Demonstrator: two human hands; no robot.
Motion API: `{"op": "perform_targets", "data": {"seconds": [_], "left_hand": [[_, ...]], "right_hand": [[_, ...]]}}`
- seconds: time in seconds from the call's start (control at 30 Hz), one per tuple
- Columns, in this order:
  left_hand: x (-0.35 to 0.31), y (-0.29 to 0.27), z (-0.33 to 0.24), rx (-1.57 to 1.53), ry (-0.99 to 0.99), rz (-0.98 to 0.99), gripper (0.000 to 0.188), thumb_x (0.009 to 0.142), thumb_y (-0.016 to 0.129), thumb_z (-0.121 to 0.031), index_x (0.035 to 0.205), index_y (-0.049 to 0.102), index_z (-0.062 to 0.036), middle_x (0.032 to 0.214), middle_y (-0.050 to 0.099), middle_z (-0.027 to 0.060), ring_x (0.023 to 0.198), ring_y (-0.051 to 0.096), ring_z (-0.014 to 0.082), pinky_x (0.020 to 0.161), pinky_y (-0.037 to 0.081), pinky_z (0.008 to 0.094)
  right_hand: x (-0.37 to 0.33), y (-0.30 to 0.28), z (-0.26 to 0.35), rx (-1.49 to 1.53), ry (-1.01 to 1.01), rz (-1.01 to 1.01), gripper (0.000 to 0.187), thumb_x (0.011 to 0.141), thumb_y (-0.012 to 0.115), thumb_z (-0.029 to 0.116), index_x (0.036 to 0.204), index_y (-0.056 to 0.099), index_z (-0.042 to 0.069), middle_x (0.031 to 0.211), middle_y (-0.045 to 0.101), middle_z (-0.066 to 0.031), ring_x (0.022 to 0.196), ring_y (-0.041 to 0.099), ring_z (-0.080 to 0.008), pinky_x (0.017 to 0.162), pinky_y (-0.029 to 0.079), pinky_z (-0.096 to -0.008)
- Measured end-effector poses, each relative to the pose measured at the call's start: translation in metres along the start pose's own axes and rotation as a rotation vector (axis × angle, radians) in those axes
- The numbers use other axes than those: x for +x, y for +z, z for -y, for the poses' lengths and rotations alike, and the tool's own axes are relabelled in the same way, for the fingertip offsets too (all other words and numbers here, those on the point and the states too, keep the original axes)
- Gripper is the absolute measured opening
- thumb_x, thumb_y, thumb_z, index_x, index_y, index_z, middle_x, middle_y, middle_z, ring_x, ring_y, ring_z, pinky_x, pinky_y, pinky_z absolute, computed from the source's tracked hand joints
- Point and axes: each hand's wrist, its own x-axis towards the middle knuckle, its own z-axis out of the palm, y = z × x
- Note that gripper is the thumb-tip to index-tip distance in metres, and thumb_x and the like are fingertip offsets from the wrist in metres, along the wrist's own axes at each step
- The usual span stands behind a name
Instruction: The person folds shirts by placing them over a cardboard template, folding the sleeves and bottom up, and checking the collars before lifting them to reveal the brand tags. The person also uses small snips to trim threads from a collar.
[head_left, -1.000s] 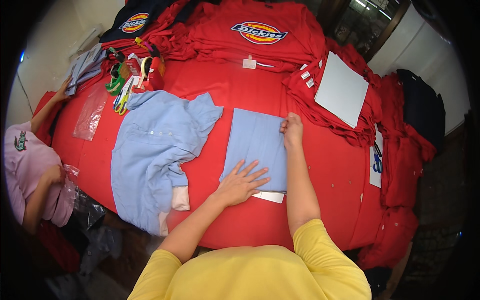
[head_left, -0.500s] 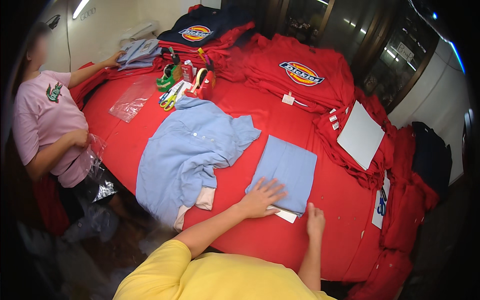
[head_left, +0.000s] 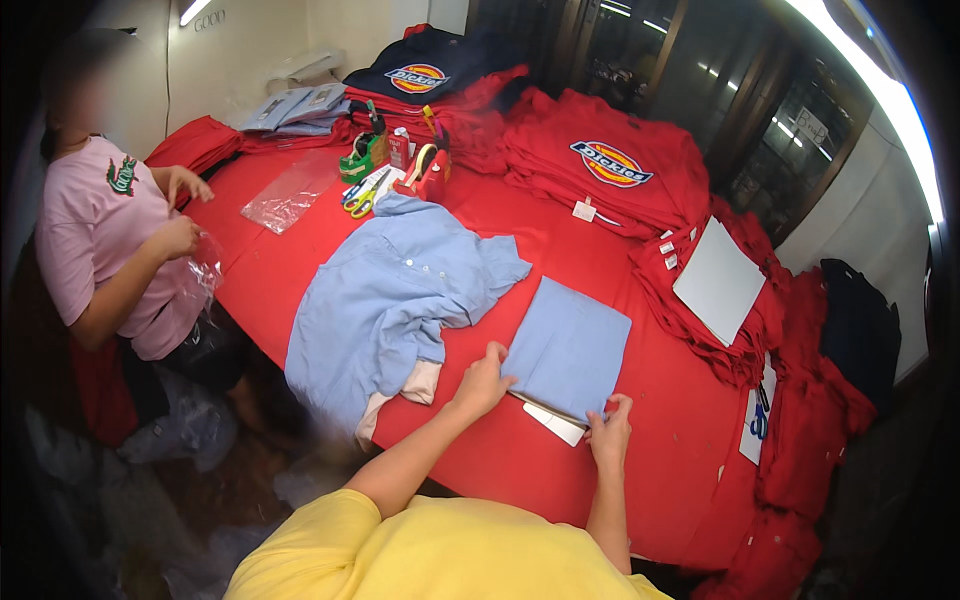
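Note:
A light blue garment, folded into a neat rectangle, lies flat on the red-covered table in front of me. My left hand is closed on its left edge near the front corner. At the near right corner my right hand pinches the cloth between thumb and fingers. A white card sticks out from under the near edge, between my two hands. To the left a light blue shirt is spread out loosely, its buttons facing up and a pale piece of cloth showing at its lower end.
Scissors, a green tape dispenser and a red tape dispenser stand beyond the loose shirt. Piles of red garments line the far side, white sheets the right. A co-worker in pink handles clear plastic at left.
My left hand has gone from lying flat on the folded garment to gripping its left edge. My right hand has closed on the near right corner. The co-worker's far hand has left the blue stack.

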Motion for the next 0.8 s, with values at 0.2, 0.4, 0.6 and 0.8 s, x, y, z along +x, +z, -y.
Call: {"op": "perform_targets", "data": {"seconds": [0.2,0.4,0.6,0.8], "left_hand": [[0.038,-0.065,-0.043,-0.364,0.11,0.408,0.025,0.093,0.061,-0.02,0.112,0.064,-0.0033,0.088,0.067,0.0043,0.069,0.062,0.0098,0.063,0.051,0.0255],[0.022,-0.134,-0.125,-0.67,0.178,0.511,0.03,0.093,0.061,-0.02,0.113,0.063,0.0026,0.09,0.067,0.0059,0.074,0.064,0.0096,0.07,0.052,0.0216],[0.06,-0.088,-0.07,-0.147,-0.004,0.442,0.023,0.09,0.065,-0.024,0.096,0.068,-0.0012,0.081,0.065,0.003,0.063,0.056,0.0076,0.058,0.043,0.0198],[0.101,-0.016,0.028,-0.497,-0.265,0.462,0.028,0.089,0.064,-0.013,0.114,0.062,0.0008,0.094,0.066,0.0073,0.087,0.062,0.0142,0.08,0.051,0.0275]], "right_hand": [[0.033,-0.07,0.046,0.726,-0.157,0.535,0.026,0.087,0.061,0.01,0.109,0.061,-0.004,0.09,0.066,-0.0106,0.076,0.062,-0.0139,0.07,0.051,-0.0288],[0.045,-0.135,0.11,0.435,-0.263,0.419,0.029,0.085,0.062,0.006,0.112,0.06,-0.005,0.096,0.064,-0.0085,0.08,0.061,-0.0136,0.069,0.05,-0.0267],[0.098,-0.07,0.031,0.343,-0.165,0.434,0.018,0.088,0.065,0.014,0.096,0.065,-0.002,0.085,0.065,-0.0034,0.076,0.061,-0.0121,0.073,0.048,-0.0258],[0.12,-0.001,-0.03,0.441,0.084,0.347,0.016,0.089,0.062,0.012,0.1,0.064,0.001,0.084,0.064,-0.0052,0.072,0.061,-0.0145,0.067,0.05,-0.0294]]}}
